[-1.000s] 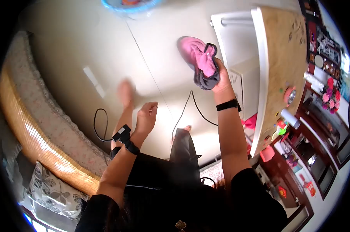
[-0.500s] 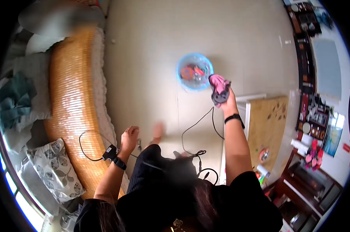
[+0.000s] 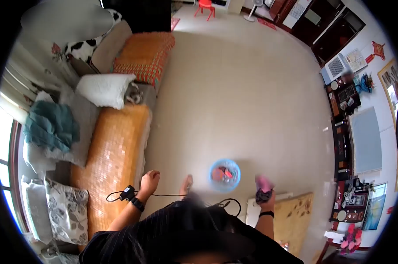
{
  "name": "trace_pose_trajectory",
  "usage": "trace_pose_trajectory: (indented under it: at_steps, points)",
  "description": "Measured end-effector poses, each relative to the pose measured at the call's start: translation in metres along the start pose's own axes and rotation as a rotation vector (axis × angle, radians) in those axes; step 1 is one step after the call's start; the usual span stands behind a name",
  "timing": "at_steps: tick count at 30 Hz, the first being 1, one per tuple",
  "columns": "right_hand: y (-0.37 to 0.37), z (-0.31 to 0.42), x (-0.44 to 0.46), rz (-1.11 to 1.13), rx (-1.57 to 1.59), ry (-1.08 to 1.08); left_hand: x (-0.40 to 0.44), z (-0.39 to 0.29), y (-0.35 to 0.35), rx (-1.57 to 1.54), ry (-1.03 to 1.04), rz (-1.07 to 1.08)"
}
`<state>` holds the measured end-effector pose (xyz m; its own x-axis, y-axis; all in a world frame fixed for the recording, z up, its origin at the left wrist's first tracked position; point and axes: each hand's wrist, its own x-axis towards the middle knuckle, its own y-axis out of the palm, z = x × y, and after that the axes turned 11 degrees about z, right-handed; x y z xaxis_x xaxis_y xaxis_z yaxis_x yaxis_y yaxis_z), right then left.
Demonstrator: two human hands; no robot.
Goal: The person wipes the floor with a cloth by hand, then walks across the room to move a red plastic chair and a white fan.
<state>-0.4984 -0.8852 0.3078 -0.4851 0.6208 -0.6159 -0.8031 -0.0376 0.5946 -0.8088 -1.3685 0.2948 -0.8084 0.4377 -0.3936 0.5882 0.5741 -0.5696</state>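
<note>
My right hand (image 3: 268, 203) is closed round a pink and dark grey cloth item (image 3: 264, 187), held out above the corner of a wooden-topped table. To its left on the floor stands a round light-blue basin (image 3: 225, 175) with red and orange things in it. My left hand (image 3: 150, 182) is near the sofa's edge, its fingers curled in; whether anything small is inside does not show. A black device with a cable is strapped at my left wrist.
A sofa with a woven orange mat (image 3: 115, 154) and cushions runs along the left. The wooden-topped table (image 3: 291, 220) stands at the lower right. A dark cabinet (image 3: 341, 145) lines the right wall. Far off are a red chair (image 3: 205, 5) and a white fan (image 3: 249, 18).
The view has swung up from the floor to the far room. The pink cloth and both hands now appear lower in the picture, and the basin has come fully into view.
</note>
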Motion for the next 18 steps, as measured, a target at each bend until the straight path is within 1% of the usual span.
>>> trace_pose_trajectory:
  at_steps: [1,4,5,8,9,12,13,15,18]
  points:
    - [-0.003,0.012,0.012,0.045,-0.173,0.038,0.018,-0.013,-0.013,-0.064,0.012,-0.002]
    - [0.065,0.043,0.04,0.349,-0.314,0.027,0.073,-0.068,-0.055,-0.086,0.12,-0.04]
    - [0.105,0.043,0.047,0.307,-0.355,-0.035,0.094,-0.069,-0.062,-0.08,0.115,-0.089]
    - [0.177,0.056,0.105,0.387,-0.355,0.055,0.137,-0.078,-0.095,-0.131,0.083,-0.162]
    - [0.206,0.055,0.128,0.319,-0.382,0.024,0.149,-0.084,-0.107,-0.146,0.083,-0.211]
    - [0.291,0.053,0.187,0.377,-0.377,0.014,0.206,-0.069,-0.134,-0.126,0.05,-0.251]
    - [0.307,0.049,0.212,0.405,-0.379,0.007,0.236,-0.05,-0.138,-0.162,0.039,-0.244]
    - [0.34,0.046,0.265,0.453,-0.385,-0.018,0.286,-0.047,-0.16,-0.142,0.008,-0.252]
    - [0.408,0.037,0.309,0.349,-0.349,-0.031,0.381,-0.058,-0.206,-0.117,0.036,-0.323]
